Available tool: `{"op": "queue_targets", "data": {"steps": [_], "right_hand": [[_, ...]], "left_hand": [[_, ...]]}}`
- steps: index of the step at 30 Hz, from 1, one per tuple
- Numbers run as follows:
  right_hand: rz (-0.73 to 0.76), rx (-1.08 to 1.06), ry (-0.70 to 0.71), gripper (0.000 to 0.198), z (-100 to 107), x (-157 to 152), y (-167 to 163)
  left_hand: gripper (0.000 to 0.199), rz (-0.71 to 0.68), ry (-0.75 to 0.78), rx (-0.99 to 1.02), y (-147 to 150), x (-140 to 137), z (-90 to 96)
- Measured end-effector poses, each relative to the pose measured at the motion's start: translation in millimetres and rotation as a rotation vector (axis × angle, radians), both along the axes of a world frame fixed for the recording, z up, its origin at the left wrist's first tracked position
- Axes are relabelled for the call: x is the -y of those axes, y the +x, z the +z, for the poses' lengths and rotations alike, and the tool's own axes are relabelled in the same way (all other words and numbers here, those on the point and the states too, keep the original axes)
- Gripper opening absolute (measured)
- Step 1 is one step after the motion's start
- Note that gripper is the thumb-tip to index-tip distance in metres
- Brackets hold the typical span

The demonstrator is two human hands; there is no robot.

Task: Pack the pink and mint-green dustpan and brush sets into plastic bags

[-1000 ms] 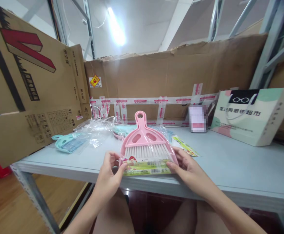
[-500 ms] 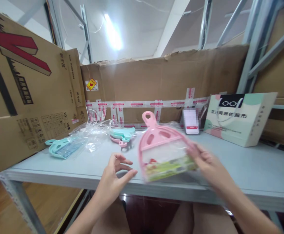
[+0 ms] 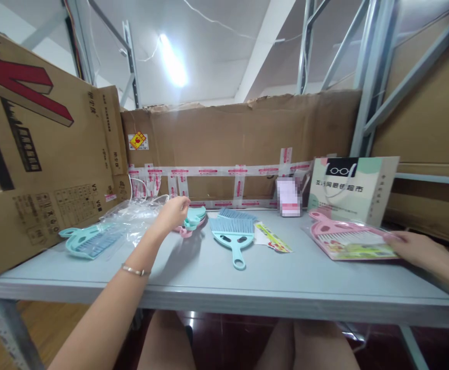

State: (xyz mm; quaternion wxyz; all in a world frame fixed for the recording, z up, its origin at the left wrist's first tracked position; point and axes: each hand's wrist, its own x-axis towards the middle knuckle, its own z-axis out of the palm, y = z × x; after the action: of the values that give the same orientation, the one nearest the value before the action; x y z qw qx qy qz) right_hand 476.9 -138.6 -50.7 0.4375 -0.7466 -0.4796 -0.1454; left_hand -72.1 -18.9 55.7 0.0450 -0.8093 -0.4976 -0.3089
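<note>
Plainly, the likeliest slip sits on the left: the left hand point(image 3: 174, 210) reaches far across the table point(image 3: 324, 280) toward the small stack of teal and pink dustpans point(image 3: 193, 221) near the back, its fingers loosely curled and closed on nothing that I can see, and a hasty grab at the top piece could drag the nested ones along or knock them into the crumpled clear bags point(image 3: 139, 218) just beside them. The forearm also crosses close to the loose blue brush point(image 3: 232, 231), so a careless sweep could push it out of place. On the right, the right hand point(image 3: 413, 246) lies flat with its fingertips pressing the edge of the bagged pink dustpan set point(image 3: 343, 239), which rests on the table in front of the paper gift bag point(image 3: 353, 187); the slick film could let it slide toward the table's right edge. That set looks neat: a pink pan with white bristles, sealed in clear plastic, with a green printed card at its front. A teal dustpan set point(image 3: 88, 241) lies at far left.
</note>
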Motion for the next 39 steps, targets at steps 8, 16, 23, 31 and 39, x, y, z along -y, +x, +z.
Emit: {"op": "queue_targets", "data": {"steps": [8,16,23,31,39], "right_hand": [[-0.300,0.349,-0.176,0.015,10.4,-12.6,-31.1],[-0.054,0.492,0.148,0.032,65.7,-54.5,-116.2],[0.365,0.281,0.416,0.018,96.3,-106.1,-225.4],[0.731,0.238,0.385,0.028,139.4,-106.0,-283.2],[1.434,-0.100,-0.713,0.050,161.6,-69.2,-315.3]], "left_hand": [[0.036,0.073,-0.325,-0.394,21.8,-7.8,0.9],[0.027,0.204,-0.018,-0.342,13.8,-1.3,-0.5],[0.033,0.247,0.431,-0.020,3.8,-1.8,6.2],[0.016,-0.521,0.514,0.340,-8.3,7.1,15.5],[0.014,-1.197,-0.017,0.767,9.4,36.2,21.4]]}}
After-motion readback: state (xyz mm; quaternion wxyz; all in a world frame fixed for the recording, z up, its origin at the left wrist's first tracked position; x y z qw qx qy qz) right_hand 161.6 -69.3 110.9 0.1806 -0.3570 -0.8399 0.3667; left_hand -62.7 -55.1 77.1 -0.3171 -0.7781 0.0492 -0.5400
